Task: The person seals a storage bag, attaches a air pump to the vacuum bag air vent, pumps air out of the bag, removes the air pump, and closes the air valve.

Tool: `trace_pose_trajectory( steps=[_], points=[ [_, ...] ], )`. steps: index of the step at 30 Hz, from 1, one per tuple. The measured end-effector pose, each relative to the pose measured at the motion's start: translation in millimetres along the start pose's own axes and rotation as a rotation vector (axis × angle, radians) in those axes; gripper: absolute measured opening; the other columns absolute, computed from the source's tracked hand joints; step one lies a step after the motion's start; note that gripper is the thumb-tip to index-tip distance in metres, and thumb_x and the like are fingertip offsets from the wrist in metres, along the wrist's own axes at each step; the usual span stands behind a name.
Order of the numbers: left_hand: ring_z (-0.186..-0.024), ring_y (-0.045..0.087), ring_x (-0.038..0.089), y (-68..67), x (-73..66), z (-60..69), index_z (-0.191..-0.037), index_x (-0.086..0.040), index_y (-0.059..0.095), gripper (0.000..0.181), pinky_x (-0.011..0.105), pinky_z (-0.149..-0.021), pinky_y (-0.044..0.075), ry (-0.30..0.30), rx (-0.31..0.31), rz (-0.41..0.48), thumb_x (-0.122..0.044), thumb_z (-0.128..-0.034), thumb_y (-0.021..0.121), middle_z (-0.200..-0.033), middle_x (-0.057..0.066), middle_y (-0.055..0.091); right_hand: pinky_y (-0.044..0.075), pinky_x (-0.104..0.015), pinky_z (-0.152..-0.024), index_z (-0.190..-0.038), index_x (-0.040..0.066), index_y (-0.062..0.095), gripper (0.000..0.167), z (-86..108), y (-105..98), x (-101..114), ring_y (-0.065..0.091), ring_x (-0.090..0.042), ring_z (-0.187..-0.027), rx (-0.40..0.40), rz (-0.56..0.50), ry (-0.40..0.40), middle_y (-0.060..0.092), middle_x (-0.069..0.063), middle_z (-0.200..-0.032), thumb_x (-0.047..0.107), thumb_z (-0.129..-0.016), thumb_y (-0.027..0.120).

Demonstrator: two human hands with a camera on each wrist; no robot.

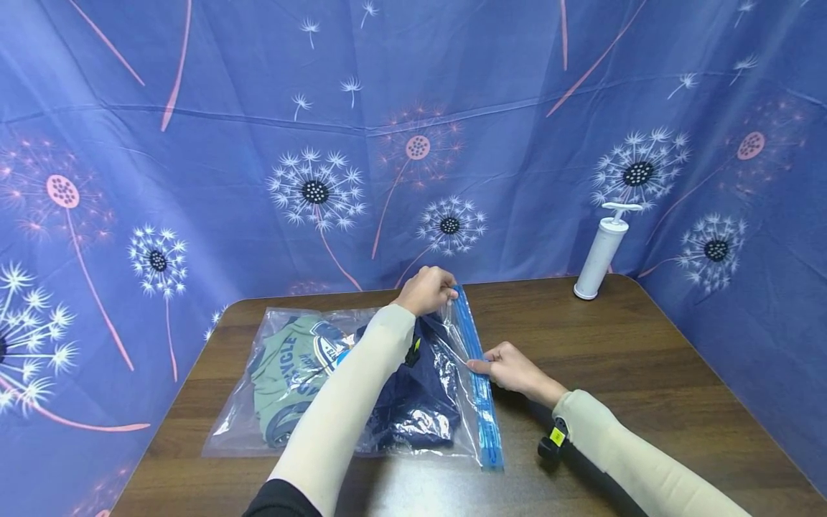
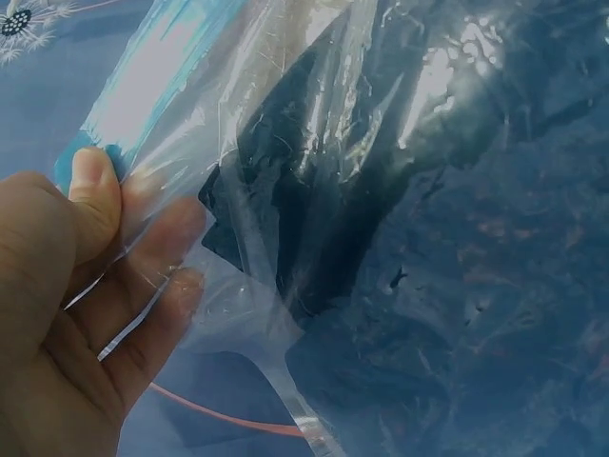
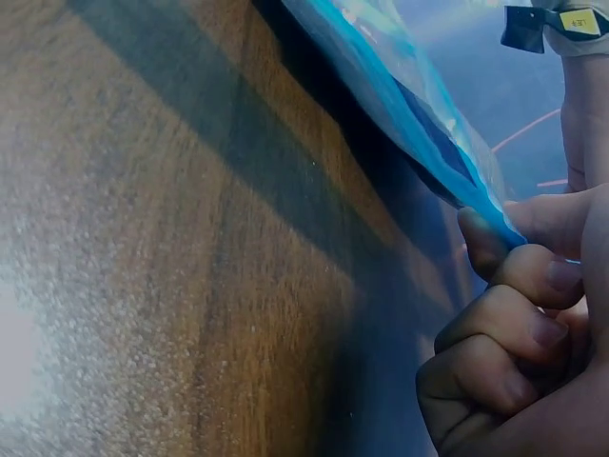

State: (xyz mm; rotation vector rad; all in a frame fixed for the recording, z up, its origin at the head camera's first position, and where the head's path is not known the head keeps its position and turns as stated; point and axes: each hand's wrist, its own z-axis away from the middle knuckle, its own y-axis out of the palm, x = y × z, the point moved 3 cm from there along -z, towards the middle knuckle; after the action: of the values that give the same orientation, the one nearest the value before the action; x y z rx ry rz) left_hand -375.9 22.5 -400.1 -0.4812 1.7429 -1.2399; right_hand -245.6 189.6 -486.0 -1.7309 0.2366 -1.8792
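A clear plastic zip storage bag (image 1: 235, 424) lies on the table with folded clothes inside: a green printed shirt (image 1: 291, 370) on the left and a dark navy garment (image 1: 413, 409) on the right. Its blue zip strip (image 1: 489, 424) runs along the right end. At the strip's far corner my left hand (image 1: 426, 290) pinches the bag, thumb on the blue edge in the left wrist view. My right hand (image 1: 510, 370) pinches the strip near its middle between thumb and index finger, the other fingers curled. The right wrist view shows the strip (image 3: 428, 143) lifted off the table.
A white hand pump (image 1: 601, 255) stands upright at the table's back right corner. The brown wooden table (image 1: 646, 373) extends to the right of the bag. Behind it hangs a blue dandelion-print cloth (image 1: 517, 143).
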Motion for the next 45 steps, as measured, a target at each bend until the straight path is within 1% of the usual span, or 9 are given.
trace_pose_trajectory(
  steps=[12,18,24,25,28,31,32,35,45],
  points=[
    [-0.073,0.068,0.005,-7.6,1.6,0.2,-0.114,-0.018,0.078,0.019,0.034,-0.073,0.059,0.012,-0.021,-0.022,-0.026,-0.0999,0.069,-0.092,-0.007,0.079,0.024,-0.020,-0.043,-0.053,0.019,0.040,0.054,6.0,2.7,1.6,0.028,-0.005,-0.042,0.029,0.006,-0.018,0.035,0.013,-0.045,0.033,-0.098,0.068],
    [-0.079,0.071,0.007,-10.1,2.9,0.3,-0.116,-0.019,0.079,0.019,0.035,-0.078,0.061,0.026,-0.047,-0.063,-0.025,-0.1000,0.069,-0.101,-0.005,0.079,0.022,-0.020,-0.043,-0.054,0.020,0.041,0.053,7.7,4.7,1.6,0.028,-0.004,-0.044,0.034,0.028,-0.034,0.034,0.014,-0.047,0.034,-0.098,0.068],
    [-0.077,0.071,0.007,-12.6,3.5,-2.6,-0.115,-0.017,0.079,0.020,0.038,-0.080,0.061,0.026,-0.059,-0.052,-0.026,-0.0989,0.071,-0.096,-0.005,0.080,0.022,-0.021,-0.044,-0.054,0.019,0.042,0.053,8.8,5.6,1.7,0.028,-0.005,-0.045,0.026,0.031,-0.046,0.034,0.014,-0.048,0.033,-0.098,0.068],
    [-0.078,0.072,0.007,-12.6,3.8,-3.1,-0.116,-0.017,0.079,0.020,0.038,-0.089,0.060,0.027,-0.060,-0.052,-0.026,-0.0990,0.071,-0.095,-0.006,0.080,0.023,-0.021,-0.044,-0.054,0.018,0.042,0.053,9.2,6.1,1.7,0.028,-0.005,-0.045,0.029,0.028,-0.043,0.035,0.014,-0.048,0.033,-0.098,0.068],
    [-0.079,0.071,0.007,-10.6,3.4,-3.2,-0.114,-0.018,0.079,0.019,0.038,-0.090,0.059,0.022,-0.067,-0.059,-0.025,-0.0992,0.071,-0.096,-0.006,0.080,0.023,-0.020,-0.043,-0.054,0.019,0.041,0.054,12.4,7.0,-0.6,0.028,-0.004,-0.044,0.033,0.023,-0.046,0.034,0.014,-0.047,0.033,-0.098,0.068],
    [-0.082,0.072,0.006,-7.5,3.9,-2.4,-0.116,-0.019,0.079,0.019,0.036,-0.089,0.060,0.020,-0.066,-0.058,-0.022,-0.1003,0.069,-0.098,-0.006,0.080,0.023,-0.021,-0.043,-0.055,0.018,0.041,0.054,16.8,8.1,-3.6,0.028,-0.004,-0.044,0.053,0.015,-0.033,0.034,0.013,-0.047,0.033,-0.099,0.068],
    [-0.081,0.072,0.006,-6.7,4.1,-1.9,-0.115,-0.019,0.079,0.018,0.035,-0.079,0.061,0.014,-0.066,-0.056,-0.022,-0.1002,0.069,-0.098,-0.006,0.080,0.023,-0.020,-0.043,-0.055,0.018,0.040,0.054,18.2,8.4,-4.9,0.028,-0.004,-0.044,0.056,0.016,-0.034,0.034,0.014,-0.047,0.033,-0.099,0.068],
    [-0.083,0.073,0.006,-6.8,6.4,-1.5,-0.117,-0.020,0.078,0.020,0.035,-0.077,0.061,0.004,-0.068,-0.050,-0.019,-0.1010,0.067,-0.099,-0.007,0.080,0.024,-0.021,-0.044,-0.055,0.018,0.040,0.054,19.5,8.9,-5.1,0.027,-0.004,-0.044,0.066,0.006,-0.028,0.034,0.014,-0.046,0.033,-0.099,0.068],
    [-0.096,0.075,0.013,-14.1,11.2,-2.6,-0.123,-0.017,0.077,0.024,0.040,-0.090,0.061,-0.018,-0.105,-0.059,-0.014,-0.1009,0.066,-0.113,-0.002,0.079,0.024,-0.020,-0.043,-0.054,0.018,0.040,0.054,24.4,12.4,-6.9,0.028,-0.003,-0.040,0.088,0.016,-0.047,0.034,0.015,-0.043,0.032,-0.098,0.069]
  ],
)
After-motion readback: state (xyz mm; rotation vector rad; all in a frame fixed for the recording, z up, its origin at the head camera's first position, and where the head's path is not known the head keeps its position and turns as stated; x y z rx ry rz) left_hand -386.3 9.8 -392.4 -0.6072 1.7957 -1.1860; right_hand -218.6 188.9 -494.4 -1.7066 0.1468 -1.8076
